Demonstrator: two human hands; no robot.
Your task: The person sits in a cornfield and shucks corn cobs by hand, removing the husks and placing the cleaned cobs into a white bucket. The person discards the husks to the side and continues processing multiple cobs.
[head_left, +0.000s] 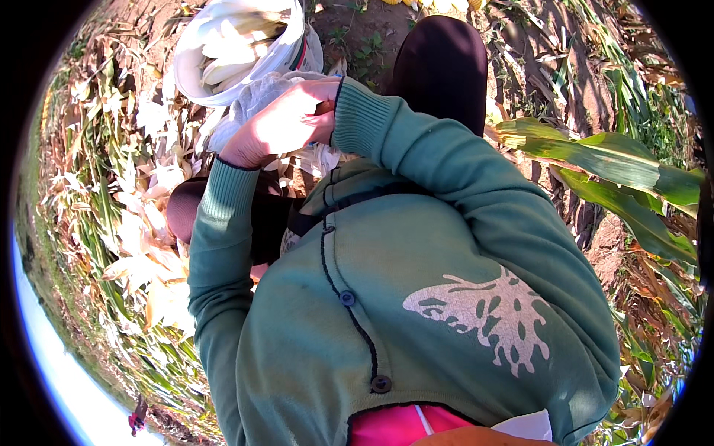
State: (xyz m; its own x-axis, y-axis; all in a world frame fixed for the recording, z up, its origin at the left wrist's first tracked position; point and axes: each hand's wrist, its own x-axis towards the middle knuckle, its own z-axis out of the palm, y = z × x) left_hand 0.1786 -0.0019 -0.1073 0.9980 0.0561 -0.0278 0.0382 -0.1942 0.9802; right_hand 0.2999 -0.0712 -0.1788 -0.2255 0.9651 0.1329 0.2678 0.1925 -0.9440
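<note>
- Sunny field ground lies all around, with dry corn husks [149, 275] on the left and long green corn leaves [625, 160] on the right.
- Just past the hands stands a white bucket [192, 44] with pale corn ears [230, 56] in it. Some yellow corn [439, 4] shows at the top edge.
- Left hand [264, 134] and right hand [320, 91] come close together near the bucket. Skin shows by the cuffs, but the fingers are hidden. I cannot tell how far open each hand is, or what it has hold of.
- A grey cloth [260, 93], maybe a glove, is right up against the hands, on the side by the bucket.
- My guess is that the step now is fixing this cloth.
- The next move seems to call for getting it neat and the fingers free.
</note>
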